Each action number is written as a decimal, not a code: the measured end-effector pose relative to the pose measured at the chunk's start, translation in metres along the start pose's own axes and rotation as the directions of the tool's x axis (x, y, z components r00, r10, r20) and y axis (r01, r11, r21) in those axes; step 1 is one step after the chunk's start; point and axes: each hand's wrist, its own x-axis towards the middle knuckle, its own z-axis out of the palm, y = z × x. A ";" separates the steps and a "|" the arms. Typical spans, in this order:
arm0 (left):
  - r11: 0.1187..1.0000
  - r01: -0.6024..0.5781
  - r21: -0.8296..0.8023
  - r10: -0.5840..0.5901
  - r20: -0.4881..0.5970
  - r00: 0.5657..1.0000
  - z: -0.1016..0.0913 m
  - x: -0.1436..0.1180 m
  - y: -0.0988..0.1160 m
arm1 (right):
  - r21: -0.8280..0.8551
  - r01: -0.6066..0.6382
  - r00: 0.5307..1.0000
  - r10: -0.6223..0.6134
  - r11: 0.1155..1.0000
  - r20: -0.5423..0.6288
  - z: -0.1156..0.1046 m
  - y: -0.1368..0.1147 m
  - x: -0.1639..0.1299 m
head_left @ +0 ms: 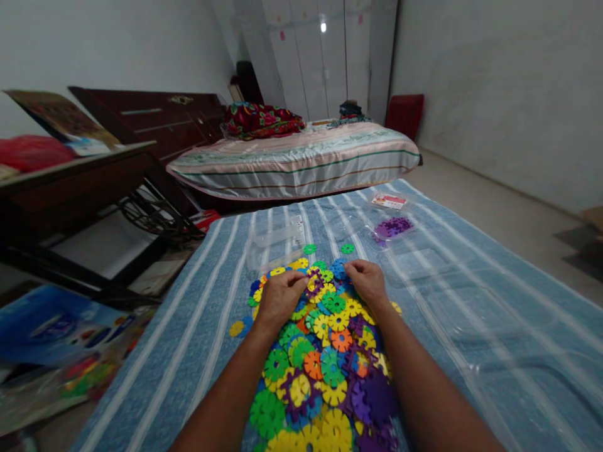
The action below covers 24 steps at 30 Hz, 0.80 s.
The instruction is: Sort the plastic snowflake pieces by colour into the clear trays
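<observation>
Discs: a heap of toothed plastic discs (pixel 320 358) lies on the striped blue cloth (pixel 198 326), between my forearms and up to my fingers.
Left hand: my left hand (pixel 279 298) is knuckles-up, fingers curled, pinching a purple disc (pixel 315 276) at the heap's far edge.
Right hand: my right hand (pixel 368 281) mirrors it, fingertips pinched on a blue disc (pixel 338 269) just beside.
Arms: both forearms run straight out, nearly parallel.
Beyond: a clear bag of purple pieces (pixel 393 227) lies well apart.

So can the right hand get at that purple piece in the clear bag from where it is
Probably yes. The right hand rests on the heap of discs, and the purple piece lies beyond it to the right on the striped cloth, with nothing between. The clear bag covers it, though.
</observation>
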 end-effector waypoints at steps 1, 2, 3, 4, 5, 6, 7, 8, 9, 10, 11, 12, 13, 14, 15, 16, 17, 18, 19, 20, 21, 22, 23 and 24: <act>0.999 0.025 -0.024 -0.025 -0.014 1.000 -0.001 0.001 0.000 | 0.004 -0.001 1.000 0.001 1.000 0.000 0.000 0.000 0.000; 0.997 0.054 -0.061 -0.056 -0.019 0.998 -0.002 0.003 0.000 | 0.009 0.000 1.000 0.000 1.000 -0.001 0.000 0.000 0.000; 0.990 0.087 -0.111 -0.090 -0.019 0.996 -0.003 0.004 0.000 | 0.015 0.003 1.000 -0.003 1.000 -0.004 0.001 -0.001 0.000; 0.978 0.124 -0.168 -0.128 -0.008 0.992 -0.003 0.005 0.001 | 0.018 0.007 1.000 -0.007 1.000 -0.007 0.001 -0.001 0.000; 0.959 0.169 -0.228 -0.170 0.016 0.985 -0.003 0.006 0.002 | 0.018 0.011 1.000 -0.011 1.000 -0.010 0.002 -0.001 0.000; 0.935 0.214 -0.283 -0.209 0.047 0.977 -0.002 0.008 0.004 | 0.017 0.013 1.000 -0.013 1.000 -0.014 0.002 -0.002 0.000; 0.911 0.253 -0.325 -0.240 0.080 0.968 0.000 0.010 0.007 | 0.016 0.012 1.000 -0.012 1.000 -0.019 0.003 -0.002 0.000; 0.893 0.281 -0.351 -0.259 0.108 0.960 0.002 0.012 0.010 | 0.016 0.012 1.000 -0.012 1.000 -0.021 0.003 -0.002 0.000; 0.880 0.300 -0.369 -0.269 0.133 0.954 0.005 0.015 0.014 | 0.015 0.015 1.000 -0.015 1.000 -0.022 0.004 -0.003 0.000; 0.868 0.311 -0.388 -0.271 0.156 0.950 0.009 0.020 0.020 | 0.014 0.020 1.000 -0.020 1.000 -0.024 0.004 -0.003 0.001; 0.852 0.316 -0.417 -0.266 0.175 0.948 0.013 0.026 0.027 | 0.011 0.027 0.999 -0.027 1.000 -0.025 0.004 -0.003 0.001; 0.832 0.320 -0.453 -0.257 0.197 0.946 0.018 0.033 0.035 | 0.006 0.034 0.999 -0.034 0.999 -0.026 0.005 -0.003 0.001; 0.804 0.328 -0.496 -0.248 0.222 0.943 0.023 0.041 0.046 | 0.001 0.040 0.999 -0.040 0.999 -0.027 0.005 -0.003 0.002; 0.767 0.334 -0.549 -0.235 0.243 0.941 0.030 0.051 0.058 | -0.001 0.042 0.999 -0.042 0.999 -0.029 0.005 -0.003 0.002; 0.748 0.332 -0.575 -0.217 0.261 0.941 0.036 0.061 0.070 | 0.001 0.043 0.999 -0.043 0.999 -0.030 0.006 -0.003 0.002; 0.732 0.325 -0.598 -0.196 0.272 0.942 0.043 0.071 0.083 | 0.007 0.043 0.999 -0.042 0.999 -0.030 0.006 -0.003 0.002; 0.700 0.338 -0.629 -0.169 0.314 0.934 0.050 0.081 0.094 | 0.018 0.042 0.999 -0.041 0.999 -0.031 0.006 -0.002 0.002; 0.685 0.357 -0.635 -0.158 0.349 0.924 0.057 0.089 0.104 | 0.030 0.042 0.999 -0.041 0.999 -0.032 0.006 -0.002 0.002; 0.702 0.374 -0.607 -0.174 0.362 0.916 0.063 0.096 0.111 | 0.041 0.043 0.999 -0.042 0.998 -0.032 0.006 -0.002 0.002; 0.723 0.377 -0.579 -0.189 0.359 0.914 0.068 0.100 0.115 | 0.051 0.045 0.999 -0.043 0.998 -0.031 0.006 -0.002 0.002; 0.743 0.376 -0.554 -0.202 0.351 0.915 0.072 0.102 0.116 | 0.058 0.044 0.999 -0.043 0.997 -0.029 0.006 -0.002 0.002; 0.764 0.369 -0.529 -0.211 0.335 0.918 0.074 0.102 0.114 | 0.061 0.044 0.999 -0.043 0.997 -0.025 0.006 -0.002 0.002; 0.783 0.357 -0.510 -0.213 0.319 0.924 0.075 0.099 0.109 | 0.057 0.044 0.999 -0.043 0.997 -0.020 0.005 -0.002 0.003; 0.800 0.343 -0.493 -0.211 0.304 0.929 0.074 0.095 0.103 | 0.050 0.042 0.999 -0.041 0.998 -0.016 0.005 -0.002 0.003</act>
